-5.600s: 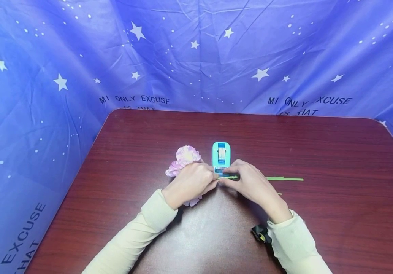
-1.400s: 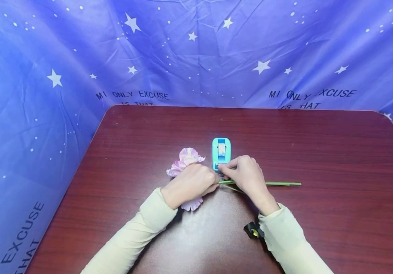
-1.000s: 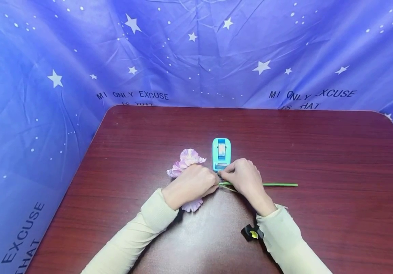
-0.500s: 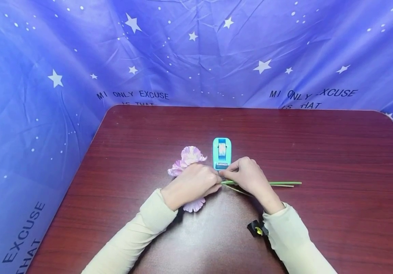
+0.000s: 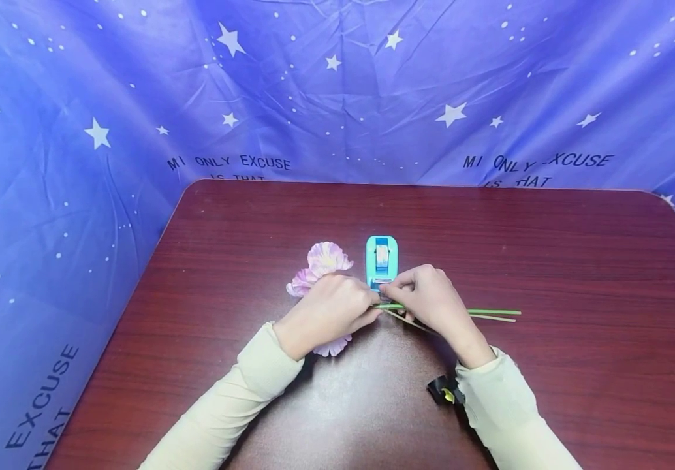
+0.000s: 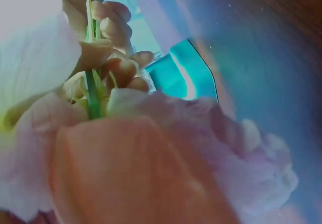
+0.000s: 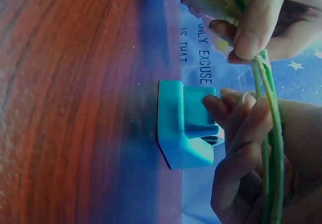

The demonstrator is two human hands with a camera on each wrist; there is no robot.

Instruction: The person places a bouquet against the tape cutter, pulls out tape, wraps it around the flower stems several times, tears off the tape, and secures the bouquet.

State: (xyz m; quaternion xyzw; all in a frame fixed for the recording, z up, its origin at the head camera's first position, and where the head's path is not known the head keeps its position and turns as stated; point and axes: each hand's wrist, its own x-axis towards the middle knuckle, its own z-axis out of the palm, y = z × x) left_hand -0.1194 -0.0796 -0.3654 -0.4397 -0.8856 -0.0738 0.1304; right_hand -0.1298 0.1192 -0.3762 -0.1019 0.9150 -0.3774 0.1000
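My left hand (image 5: 331,308) grasped the green stems (image 5: 493,312) close below the pink flowers (image 5: 328,260), thumb pressed against bent fingers, as the right wrist view showed plainly. Petals stuck out on both sides of that hand, some beyond it and some nearer to me. The stems lay with their long axis running left to right, blooms at the left end and loose ends reaching out past my right wrist; one thin stem slanted toward me instead.

The relation that mattered was a crossing. The turquoise tape dispenser (image 5: 382,264) stood just beyond the stems, its own length pointing away from me, almost square to theirs. My right hand (image 5: 431,297) was the nearer one: its thumb and forefinger met right at the dispenser's near end, while the stems passed by that same hand. Those fingers were bent with the tips together (something clear showed just below them, perhaps tape), but whether they pinched anything, I cannot tell. My left fingertips sat a little to the left of the right ones, near but apart.

A black thing with a yellow patch (image 5: 443,390) lay on the dark red table (image 5: 578,274), by my right cuff.
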